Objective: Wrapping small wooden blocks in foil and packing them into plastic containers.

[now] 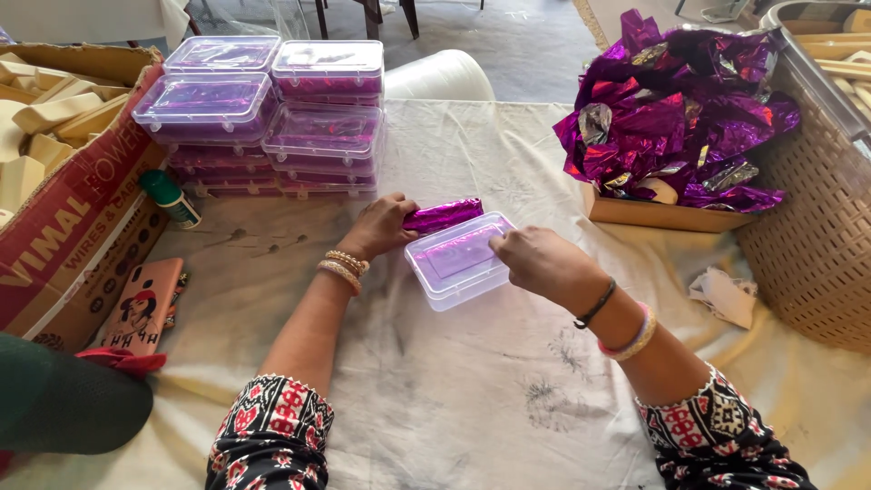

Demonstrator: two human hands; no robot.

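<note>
At the left edge of the cloth-covered table (472, 399) stands a red-and-tan cardboard carton (63, 236) filled with pale, block-shaped pieces, and a phone in a peach case (142, 304) lies flat beside it near a small green-capped bottle (171, 199). Toward the far left corner, clear plastic boxes (272, 113) with rounded corners and snap lids sit stacked in two columns, purple foil showing through their glossy walls. Nearer the middle, the left hand (381, 227), with beaded bangles at the wrist, closes its fingers around one end of a shiny purple foil-wrapped bar (445, 215); the bar's long axis runs roughly left to right, tilted a little so its free end points toward the far right. It lies touching the far rim of a clear plastic box (458, 260), a shallow rectangle with a smooth translucent lid showing a purple tint inside, set at a slant near the table's centre. The right hand (543, 263) rests on the box's right edge, fingers curled and pressing down on the lid. Toward the far right corner, a low cardboard tray (653, 214) holds a heap of crumpled purple foil wrappers (676, 109), metallic and creased. A woven tan basket (817, 245) stands at the right edge, with a crumpled white paper scrap (726, 295) just beside it.
</note>
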